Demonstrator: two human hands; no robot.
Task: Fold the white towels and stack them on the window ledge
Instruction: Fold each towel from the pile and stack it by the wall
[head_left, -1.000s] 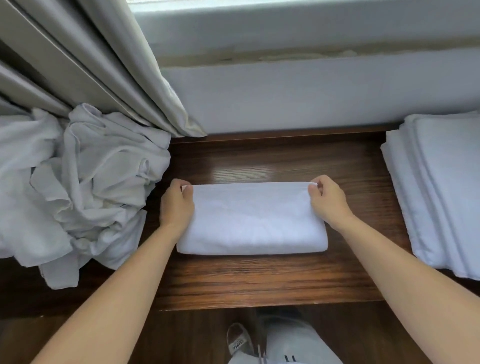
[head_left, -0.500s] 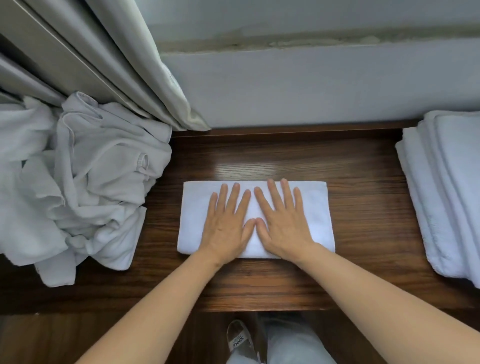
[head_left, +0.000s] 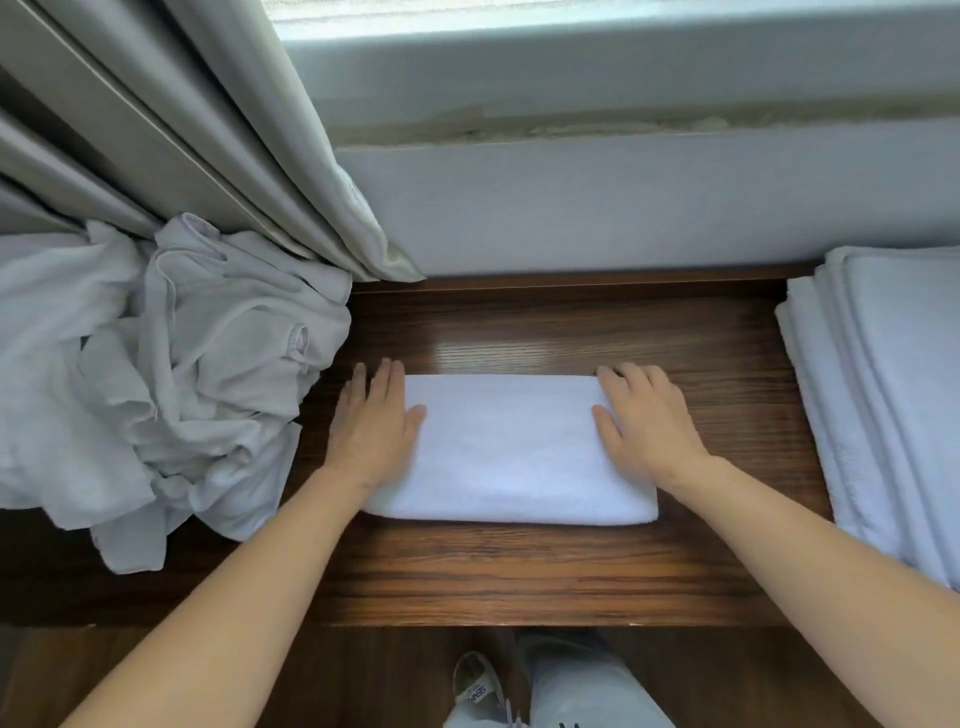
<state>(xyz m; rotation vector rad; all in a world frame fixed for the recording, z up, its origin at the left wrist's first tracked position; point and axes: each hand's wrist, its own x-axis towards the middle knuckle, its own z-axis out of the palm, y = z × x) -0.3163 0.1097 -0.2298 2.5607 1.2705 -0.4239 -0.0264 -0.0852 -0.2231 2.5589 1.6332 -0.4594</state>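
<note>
Both hands (head_left: 511, 431) slid apart to the folded towel's (head_left: 509, 457) ends.

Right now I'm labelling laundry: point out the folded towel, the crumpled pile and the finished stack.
folded towel (head_left: 506, 447), head view, bare middle of its top.
crumpled pile (head_left: 156, 374), head view, centre folds.
finished stack (head_left: 893, 374), head view, top towel.

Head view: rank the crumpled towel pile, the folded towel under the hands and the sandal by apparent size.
1. crumpled towel pile, cut off at the left edge
2. folded towel
3. sandal, partly hidden, so its true size is unsure
</note>
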